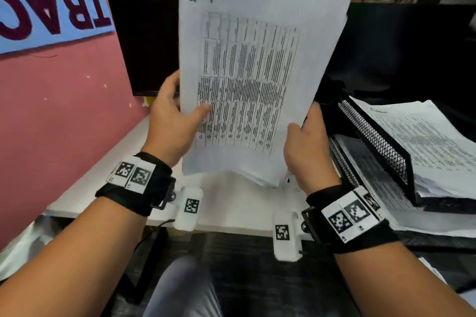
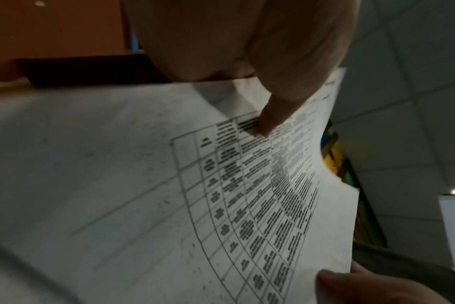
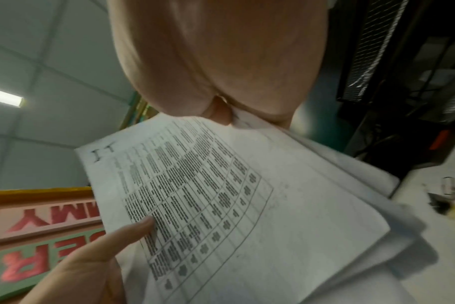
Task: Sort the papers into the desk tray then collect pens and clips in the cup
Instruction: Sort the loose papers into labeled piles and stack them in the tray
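Observation:
A stack of white printed papers (image 1: 252, 77) marked "I.T" at the top stands upright above the desk, its lower edge near the desk surface. My left hand (image 1: 177, 113) pinches its left edge, thumb on the front sheet. My right hand (image 1: 306, 136) grips the right edge, thumb in front. The printed table on the papers (image 2: 260, 195) fills the left wrist view, with my left thumb (image 2: 270, 121) pressing on it. In the right wrist view the papers (image 3: 221, 195) show several loose sheets fanned below. A black mesh desk tray (image 1: 378, 147) at the right holds more papers (image 1: 425, 141).
A dark monitor (image 1: 146, 44) stands behind the papers, against a pink wall (image 1: 64, 100). The white desk (image 1: 231, 203) runs to its front edge near my wrists. Small clips (image 3: 447, 195) lie on the desk in the right wrist view.

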